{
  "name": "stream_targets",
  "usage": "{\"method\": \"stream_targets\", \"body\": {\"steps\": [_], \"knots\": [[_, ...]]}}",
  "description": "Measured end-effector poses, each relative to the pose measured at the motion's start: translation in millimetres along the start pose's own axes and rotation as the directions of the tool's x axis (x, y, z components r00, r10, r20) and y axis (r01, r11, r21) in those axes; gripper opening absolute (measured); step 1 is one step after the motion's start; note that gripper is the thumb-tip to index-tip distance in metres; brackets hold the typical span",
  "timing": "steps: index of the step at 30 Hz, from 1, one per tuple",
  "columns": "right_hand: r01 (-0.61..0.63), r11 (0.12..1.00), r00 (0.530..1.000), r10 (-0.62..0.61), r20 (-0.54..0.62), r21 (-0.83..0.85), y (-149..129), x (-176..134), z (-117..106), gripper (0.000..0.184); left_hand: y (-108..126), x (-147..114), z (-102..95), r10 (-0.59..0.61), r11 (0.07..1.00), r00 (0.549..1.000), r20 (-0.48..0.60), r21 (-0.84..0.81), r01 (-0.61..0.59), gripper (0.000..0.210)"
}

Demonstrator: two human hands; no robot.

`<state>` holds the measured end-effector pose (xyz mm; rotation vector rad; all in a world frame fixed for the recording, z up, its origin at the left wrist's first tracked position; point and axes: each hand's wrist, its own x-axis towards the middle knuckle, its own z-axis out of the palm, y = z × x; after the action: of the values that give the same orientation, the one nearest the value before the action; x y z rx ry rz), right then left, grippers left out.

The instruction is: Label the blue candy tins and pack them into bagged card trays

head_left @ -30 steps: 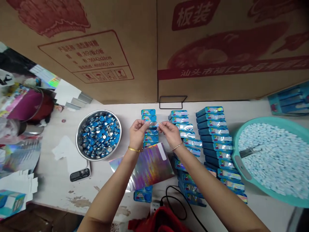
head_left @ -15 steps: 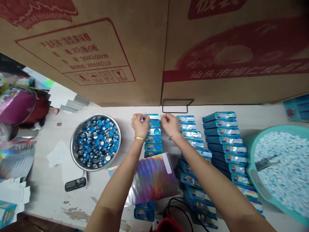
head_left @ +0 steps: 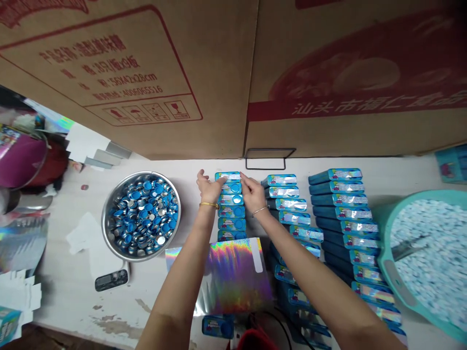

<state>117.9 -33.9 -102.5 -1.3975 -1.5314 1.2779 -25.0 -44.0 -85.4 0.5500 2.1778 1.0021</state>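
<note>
Places relative to the holographic sheet (head_left: 237, 282).

Biggest item: printed cardboard carton (head_left: 219, 131), stood beyond the sheet along the far side of the table (head_left: 65, 262). To the sheet's right, well apart: teal basin (head_left: 386, 238), filled with pale blue and white pieces (head_left: 434, 262). To its left and slightly beyond: steel bowl (head_left: 104, 226), loaded with blue and silver caps (head_left: 146, 214).

Two columns of blue packs are lined up to the right of the sheet: outer column (head_left: 339, 214) and inner column (head_left: 292, 204). Shiny strips are seen on many of their upward ends. A shorter row (head_left: 230, 212) is laid directly beyond the sheet; its near end is met by the sheet's far edge.

Hands are placed at the far end of that row. Left hand (head_left: 210, 188): thumb laid at the left end of the farthest pack (head_left: 229, 176), fingers held apart in a loose curl. Right hand (head_left: 254, 196): index extended to that pack's right end, other fingers bunched; thumb hidden, so whether anything is pinched can't be told.

Step in hand, as judged: a shiny strip being pressed flat over the farthest pack's end. Round blue caps on packs nearer the sheet look uncovered. Next move seems to call for light, even pressure at both ends, with neighbouring packs left undisturbed.
</note>
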Motion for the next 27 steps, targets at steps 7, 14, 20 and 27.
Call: {"method": "stream_targets", "body": {"steps": [7,14,20,27], "knots": [[-0.021,0.996,0.992,0.032,0.124,-0.085,-24.0,-21.9,-30.7,0.048,30.6,-34.5,-28.1,0.334,0.919,0.934,0.127,0.176,-0.353,0.067],[-0.147,0.989,0.945,0.132,0.3,0.028,-58.3,-121.8,-87.0,0.038,21.8,-131.5,-91.9,0.459,0.676,0.397,0.794,-0.022,-0.737,0.028],[-0.236,0.968,0.936,0.203,0.289,0.084,-46.1,-140.3,-69.5,0.037,2.7,-144.1,-80.0,0.516,0.411,0.409,0.753,0.201,-0.889,0.016],[-0.258,0.962,0.953,0.238,0.189,0.09,-33.2,-125.4,-59.0,0.036,-10.9,-169.2,-71.3,0.679,0.254,0.428,0.596,0.355,-0.899,0.017]]}}
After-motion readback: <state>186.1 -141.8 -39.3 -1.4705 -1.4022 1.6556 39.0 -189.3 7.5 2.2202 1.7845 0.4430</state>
